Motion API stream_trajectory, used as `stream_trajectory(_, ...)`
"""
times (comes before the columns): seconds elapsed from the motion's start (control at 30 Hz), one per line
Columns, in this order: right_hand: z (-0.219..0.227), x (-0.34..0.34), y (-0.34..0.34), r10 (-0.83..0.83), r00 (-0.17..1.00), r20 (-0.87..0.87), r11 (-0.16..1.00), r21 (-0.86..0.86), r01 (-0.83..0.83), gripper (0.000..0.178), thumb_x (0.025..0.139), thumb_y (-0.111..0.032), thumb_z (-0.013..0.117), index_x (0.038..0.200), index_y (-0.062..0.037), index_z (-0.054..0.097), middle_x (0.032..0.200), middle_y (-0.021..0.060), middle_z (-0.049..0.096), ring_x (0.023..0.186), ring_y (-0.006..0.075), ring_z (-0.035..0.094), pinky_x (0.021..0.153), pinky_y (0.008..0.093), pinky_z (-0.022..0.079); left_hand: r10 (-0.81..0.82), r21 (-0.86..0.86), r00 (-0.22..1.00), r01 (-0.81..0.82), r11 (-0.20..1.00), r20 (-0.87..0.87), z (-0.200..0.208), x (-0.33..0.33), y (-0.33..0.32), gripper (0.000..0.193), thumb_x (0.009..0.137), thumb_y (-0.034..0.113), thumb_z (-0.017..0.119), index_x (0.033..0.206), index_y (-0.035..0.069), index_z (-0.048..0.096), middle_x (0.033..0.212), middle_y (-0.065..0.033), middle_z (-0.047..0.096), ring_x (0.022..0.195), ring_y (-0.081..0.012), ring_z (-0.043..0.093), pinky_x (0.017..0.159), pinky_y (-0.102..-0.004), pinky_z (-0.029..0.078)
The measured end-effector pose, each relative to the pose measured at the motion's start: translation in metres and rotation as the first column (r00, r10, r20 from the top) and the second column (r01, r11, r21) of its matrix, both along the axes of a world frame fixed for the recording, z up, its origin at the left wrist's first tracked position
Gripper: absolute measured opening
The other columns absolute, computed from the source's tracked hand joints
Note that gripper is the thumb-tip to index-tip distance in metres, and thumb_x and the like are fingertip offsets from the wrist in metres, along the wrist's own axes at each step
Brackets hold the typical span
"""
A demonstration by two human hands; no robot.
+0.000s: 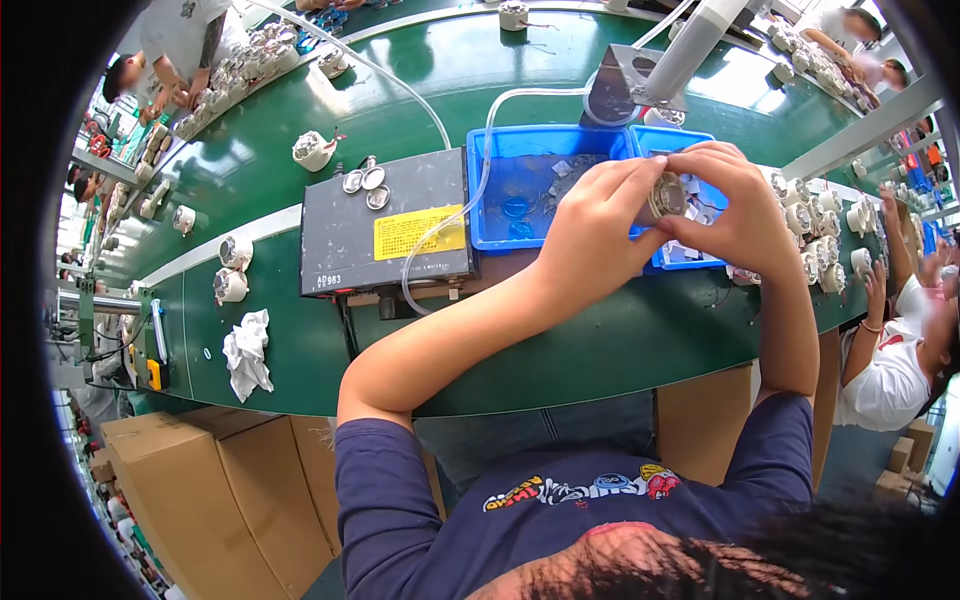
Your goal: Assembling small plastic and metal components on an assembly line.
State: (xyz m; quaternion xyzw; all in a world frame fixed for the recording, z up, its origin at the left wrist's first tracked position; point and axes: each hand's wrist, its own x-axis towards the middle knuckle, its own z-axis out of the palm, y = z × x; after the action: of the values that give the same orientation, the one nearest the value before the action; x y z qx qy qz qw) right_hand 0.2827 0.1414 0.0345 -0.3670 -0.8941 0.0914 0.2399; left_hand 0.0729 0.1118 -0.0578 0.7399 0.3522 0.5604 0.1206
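Note:
Between my two hands is a small round motor (664,197), greyish with a pale rim, raised above the blue bins. My left hand (598,218) grips its left side, fingers bent over the top and thumb underneath. From the right, my right hand (732,196) closes on it with thumb and curled fingers. Most of its edge is hidden by the fingers. Below and behind my hands, a blue bin (478,215) contains small pale scraps. A second blue bin (688,266) with white pieces is partly covered by my right hand.
A black control box (335,225) with a yellow label and several round metal caps stands left, a clear hose (487,150) crossing it. White motors (232,268) and a crumpled cloth (247,355) lie farther left. A grey duct (690,55) hangs behind; more motors (812,230) sit right, near co-workers.

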Motion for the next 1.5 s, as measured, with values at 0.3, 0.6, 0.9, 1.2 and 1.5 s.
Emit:
stream_trajectory(0.3, -0.027, 0.005, 0.024, -0.046, 0.942, -0.331, 0.905, -0.414, -0.101, 0.038, 0.085, -0.008, 0.087, 0.120, 0.0031, 0.079, 0.115, 0.0115, 0.079, 0.107, 0.0193, 0.075, 0.099, 0.0355, 0.060, 0.059, -0.061, 0.998, -0.061, 0.996, -0.029, -0.003, -0.003, 0.008, 0.066, 0.071, 0.016, 0.099, 0.130, 0.000, 0.076, 0.124, -0.0190, 0.079, 0.117, -0.0372, 0.075, 0.100, -0.0452, 0.061)
stream_trajectory(0.6, -0.060, 0.020, 0.024, -0.046, 0.800, -0.599, 0.930, -0.318, -0.184, 0.022, 0.095, 0.002, 0.077, 0.117, 0.0052, 0.076, 0.119, 0.0139, 0.078, 0.111, 0.0201, 0.074, 0.103, 0.0351, 0.059, 0.040, -0.262, 0.990, -0.002, 0.965, 0.138, 0.009, -0.005, 0.005, 0.060, 0.076, 0.014, 0.098, 0.129, -0.004, 0.075, 0.126, -0.0221, 0.078, 0.116, -0.0355, 0.077, 0.099, -0.0408, 0.061)
stream_trajectory(0.9, -0.084, -0.001, 0.010, -0.192, 0.848, -0.494, 0.981, -0.101, 0.163, 0.014, 0.103, -0.014, 0.078, 0.105, -0.0007, 0.074, 0.089, 0.0105, 0.076, 0.078, 0.0160, 0.070, 0.074, 0.0302, 0.056, 0.065, -0.185, 0.997, -0.055, 0.981, 0.044, 0.002, -0.008, 0.007, 0.061, 0.074, 0.009, 0.098, 0.129, -0.002, 0.074, 0.129, -0.0220, 0.077, 0.116, -0.0381, 0.076, 0.100, -0.0420, 0.061)
stream_trajectory(1.2, -0.091, 0.004, 0.014, -0.383, 0.670, -0.636, 0.825, -0.562, -0.062, 0.016, 0.113, -0.013, 0.064, 0.118, 0.0013, 0.070, 0.089, 0.0033, 0.073, 0.071, 0.0066, 0.063, 0.064, 0.0248, 0.050, -0.001, -0.304, 0.996, 0.028, 0.952, 0.091, 0.007, -0.004, 0.005, 0.061, 0.080, 0.005, 0.095, 0.135, -0.004, 0.071, 0.133, -0.0207, 0.076, 0.121, -0.0300, 0.076, 0.104, -0.0386, 0.060)
stream_trajectory(1.5, -0.081, -0.010, -0.003, -0.356, 0.629, -0.691, 0.896, -0.443, 0.021, 0.021, 0.113, -0.010, 0.062, 0.124, 0.0019, 0.075, 0.098, 0.0057, 0.075, 0.086, 0.0097, 0.070, 0.079, 0.0259, 0.057, -0.045, -0.354, 0.999, 0.051, 0.934, 0.024, 0.010, -0.003, 0.004, 0.069, 0.088, 0.001, 0.091, 0.149, -0.009, 0.059, 0.139, -0.0179, 0.072, 0.129, -0.0231, 0.070, 0.112, -0.0380, 0.057)
